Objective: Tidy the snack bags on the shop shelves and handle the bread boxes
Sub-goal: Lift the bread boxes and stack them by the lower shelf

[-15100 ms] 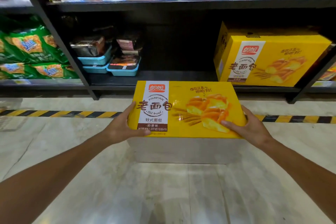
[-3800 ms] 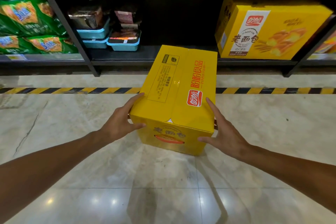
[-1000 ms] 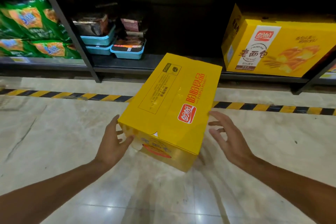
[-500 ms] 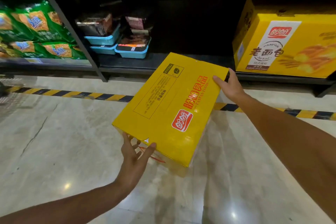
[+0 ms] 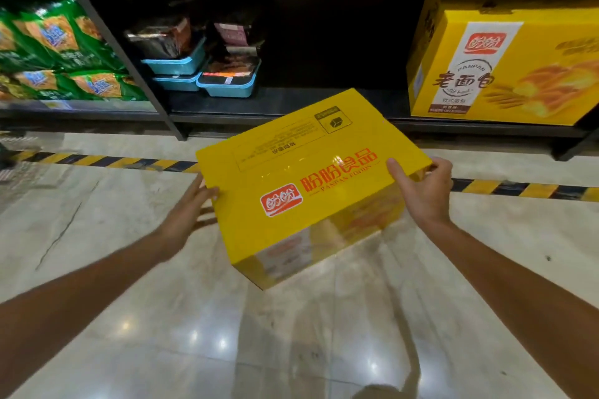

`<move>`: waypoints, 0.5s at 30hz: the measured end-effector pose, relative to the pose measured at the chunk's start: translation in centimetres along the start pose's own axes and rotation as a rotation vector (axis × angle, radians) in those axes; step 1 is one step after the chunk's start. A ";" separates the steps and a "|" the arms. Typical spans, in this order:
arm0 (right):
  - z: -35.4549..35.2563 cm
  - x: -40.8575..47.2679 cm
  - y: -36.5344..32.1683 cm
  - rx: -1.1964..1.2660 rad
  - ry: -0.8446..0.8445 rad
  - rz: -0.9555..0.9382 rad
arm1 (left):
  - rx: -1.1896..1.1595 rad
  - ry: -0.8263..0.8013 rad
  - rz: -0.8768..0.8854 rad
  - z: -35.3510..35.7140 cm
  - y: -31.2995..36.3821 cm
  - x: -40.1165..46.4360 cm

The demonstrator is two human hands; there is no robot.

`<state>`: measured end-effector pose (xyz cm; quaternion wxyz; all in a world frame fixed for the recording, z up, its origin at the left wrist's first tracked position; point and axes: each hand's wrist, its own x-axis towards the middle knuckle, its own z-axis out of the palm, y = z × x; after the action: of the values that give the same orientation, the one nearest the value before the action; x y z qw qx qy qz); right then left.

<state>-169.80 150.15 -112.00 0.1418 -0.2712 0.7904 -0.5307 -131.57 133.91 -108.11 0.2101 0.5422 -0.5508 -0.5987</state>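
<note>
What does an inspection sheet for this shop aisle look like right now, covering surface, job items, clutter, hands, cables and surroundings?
Surface: glossy marble floor, with light glare.
Job's things: yellow bread box held tilted above the floor; second bread box on the bottom shelf; green snack bags on the left shelf.
Clutter: blue food trays stacked on the bottom shelf.
Hands: left hand flat against the held box's left side; right hand grips its right edge.
Cables: nothing seen.
Surroundings: black-and-yellow floor tape before the shelving.
</note>
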 end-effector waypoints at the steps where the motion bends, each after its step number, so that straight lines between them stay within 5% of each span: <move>1: -0.3 -0.9 0.5 -0.031 0.006 0.013 | 0.021 -0.036 -0.024 -0.6 1.2 0.8; 5: -2.1 -2.0 1.1 -0.104 -0.112 0.015 | 0.150 -0.130 -0.098 -0.7 4.4 2.0; 11: -4.5 1.8 0.9 -0.187 -0.652 0.086 | 0.370 -0.166 -0.123 0.6 6.3 -1.8; 15: -4.6 2.4 -1.2 -0.156 -0.732 0.032 | 0.299 -0.159 0.007 2.2 3.7 -5.0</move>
<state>-173.74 151.87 -108.93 0.4024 -0.4405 0.7295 -0.3344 -133.21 137.95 -103.19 0.0849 0.5165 -0.6506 -0.5502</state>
